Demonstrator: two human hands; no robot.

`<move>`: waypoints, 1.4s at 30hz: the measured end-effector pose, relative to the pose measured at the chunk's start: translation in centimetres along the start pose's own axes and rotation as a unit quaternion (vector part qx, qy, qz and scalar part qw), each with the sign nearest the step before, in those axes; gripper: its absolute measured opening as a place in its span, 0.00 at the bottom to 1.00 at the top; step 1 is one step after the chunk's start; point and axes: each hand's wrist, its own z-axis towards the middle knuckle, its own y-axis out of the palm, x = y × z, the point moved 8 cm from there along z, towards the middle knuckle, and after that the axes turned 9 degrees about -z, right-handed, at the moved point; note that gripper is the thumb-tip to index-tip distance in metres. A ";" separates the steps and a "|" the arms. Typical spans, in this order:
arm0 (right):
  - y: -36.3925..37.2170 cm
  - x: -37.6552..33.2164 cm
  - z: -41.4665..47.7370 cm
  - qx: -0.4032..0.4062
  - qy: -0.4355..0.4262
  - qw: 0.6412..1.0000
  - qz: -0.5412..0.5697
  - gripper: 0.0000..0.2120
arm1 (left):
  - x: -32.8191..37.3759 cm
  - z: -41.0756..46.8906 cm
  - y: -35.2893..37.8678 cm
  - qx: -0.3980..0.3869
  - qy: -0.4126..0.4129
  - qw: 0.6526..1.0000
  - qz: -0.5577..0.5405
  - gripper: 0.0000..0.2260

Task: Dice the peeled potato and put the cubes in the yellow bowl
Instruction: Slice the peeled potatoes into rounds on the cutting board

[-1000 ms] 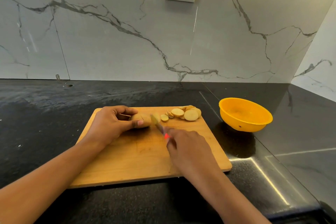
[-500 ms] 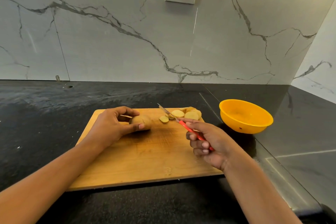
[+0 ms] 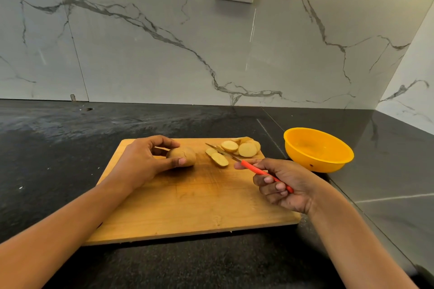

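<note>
Mid-slicing, the left hand (image 3: 143, 162) grips the potato (image 3: 182, 156) while the right hand (image 3: 285, 185) holds the knife (image 3: 237, 159) beside the slices (image 3: 234, 150); next, another cut.

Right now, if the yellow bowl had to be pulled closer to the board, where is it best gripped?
Probably by the near-left rim of the yellow bowl, pinched from above. Its wall flares outward to a thin lip, it sits upright and looks empty, and that edge faces the cutting board.
</note>
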 end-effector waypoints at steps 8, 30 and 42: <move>0.1 -1.2 -0.8 0.017 -0.044 0.999 -0.027 0.19 | -0.1 0.1 0.0 -0.002 -0.002 1.000 0.001 0.21; 8.3 -3.0 -1.5 0.234 -0.233 0.724 -0.605 0.22 | 0.6 -0.6 -0.4 0.032 -0.001 0.999 0.038 0.21; 9.2 -4.2 -0.7 0.232 -0.246 0.663 -0.668 0.14 | 1.4 -0.8 -0.5 0.033 0.045 0.994 0.091 0.21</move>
